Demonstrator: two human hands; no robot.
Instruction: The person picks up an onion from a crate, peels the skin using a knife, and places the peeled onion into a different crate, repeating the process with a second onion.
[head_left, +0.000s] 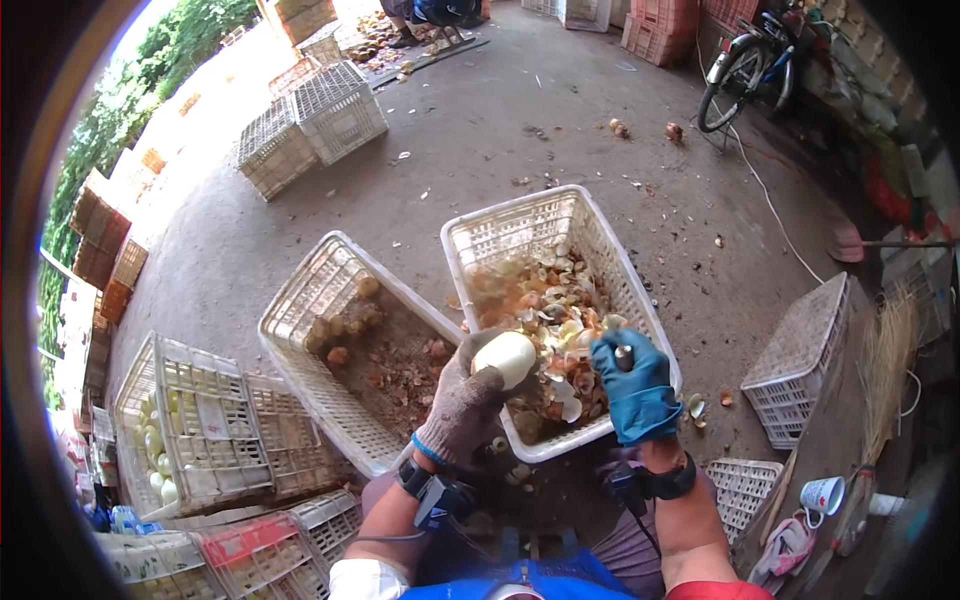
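Observation:
My left hand, in a dirty knit glove, is wrapped round a peeled pale onion above the near left part of a white crate. My right hand, in a blue glove, is closed round a small tool with a dark round end at that crate's right rim. The rest of the tool is hidden by the fingers. Onion skins and trimmings lie in the crate. Left of it, a second white crate is tilted and holds several brown onions and loose skins.
A crate of peeled onions stands at the left, with covered crates below it. Stacked crates stand ahead. At the right are an upturned crate, a broom, a mug and a bicycle. A person is far ahead.

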